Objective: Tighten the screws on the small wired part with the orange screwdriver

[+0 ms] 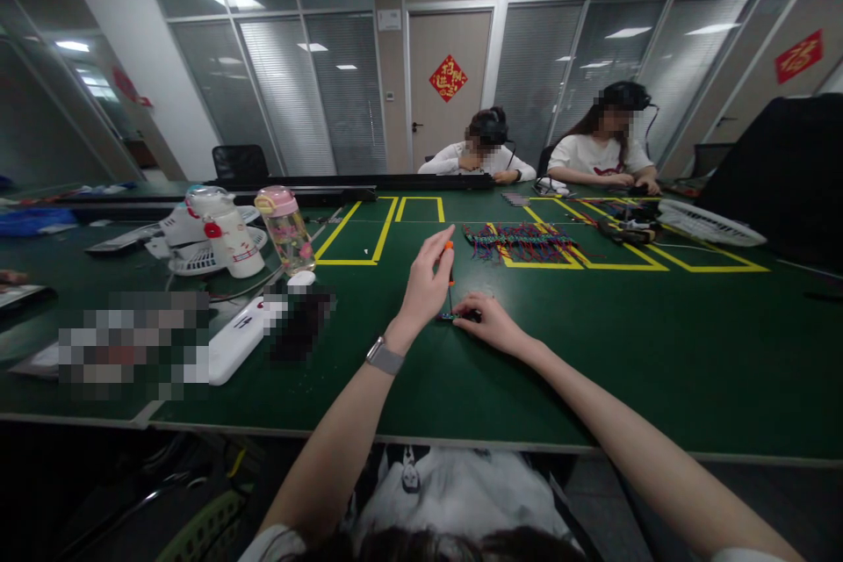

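Head view: screwdriver is being gripped upright by left hand, small board beneath being pinched, seemingly for steadiness, by right hand.

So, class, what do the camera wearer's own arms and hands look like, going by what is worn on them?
The left hand is ungloved; a watch with a grey strap circles its wrist. The right hand is ungloved too, with no watch on its wrist. Both forearms are bare, with pale sleeves at the bottom edge. No cables show on either arm.
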`<state>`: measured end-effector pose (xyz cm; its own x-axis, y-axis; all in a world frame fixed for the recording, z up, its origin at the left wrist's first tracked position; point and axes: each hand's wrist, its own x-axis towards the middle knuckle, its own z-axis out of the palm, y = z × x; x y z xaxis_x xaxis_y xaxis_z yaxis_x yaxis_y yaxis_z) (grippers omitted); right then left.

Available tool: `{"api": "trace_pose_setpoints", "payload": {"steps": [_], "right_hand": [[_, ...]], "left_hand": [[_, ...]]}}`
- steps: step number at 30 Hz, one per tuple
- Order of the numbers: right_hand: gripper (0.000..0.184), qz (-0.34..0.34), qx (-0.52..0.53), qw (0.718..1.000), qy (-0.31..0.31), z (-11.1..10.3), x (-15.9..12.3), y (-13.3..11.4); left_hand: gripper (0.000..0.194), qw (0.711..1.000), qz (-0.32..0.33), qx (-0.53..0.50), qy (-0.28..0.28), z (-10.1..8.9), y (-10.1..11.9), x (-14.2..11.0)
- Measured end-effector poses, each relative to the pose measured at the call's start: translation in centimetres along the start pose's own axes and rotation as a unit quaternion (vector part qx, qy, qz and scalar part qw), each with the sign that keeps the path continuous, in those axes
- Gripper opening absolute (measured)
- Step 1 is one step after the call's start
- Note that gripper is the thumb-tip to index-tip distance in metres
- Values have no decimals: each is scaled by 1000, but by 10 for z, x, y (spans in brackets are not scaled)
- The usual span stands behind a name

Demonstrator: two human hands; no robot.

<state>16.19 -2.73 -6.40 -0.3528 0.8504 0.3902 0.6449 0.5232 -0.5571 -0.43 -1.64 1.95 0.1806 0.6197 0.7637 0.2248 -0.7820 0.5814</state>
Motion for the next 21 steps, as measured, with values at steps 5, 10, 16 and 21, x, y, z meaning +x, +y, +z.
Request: {"api": "trace_pose_setpoints", "payload": {"steps": [5,10,16,21], "right_hand": [[10,-2,-2,1000,2,-2,0,-4],[10,0,-2,1000,2,-2,0,-4],[10,4,5,1000,4,0,0,-1],[10,2,9,1000,3,0,0,-2]], "left_hand": [[33,998,1,60,21,0,1,-1],[34,998,-7,-50,-38,1,0,0],[31,996,11,80,48,-1,4,0],[31,999,-33,-32,-6,-1,2,1]]}}
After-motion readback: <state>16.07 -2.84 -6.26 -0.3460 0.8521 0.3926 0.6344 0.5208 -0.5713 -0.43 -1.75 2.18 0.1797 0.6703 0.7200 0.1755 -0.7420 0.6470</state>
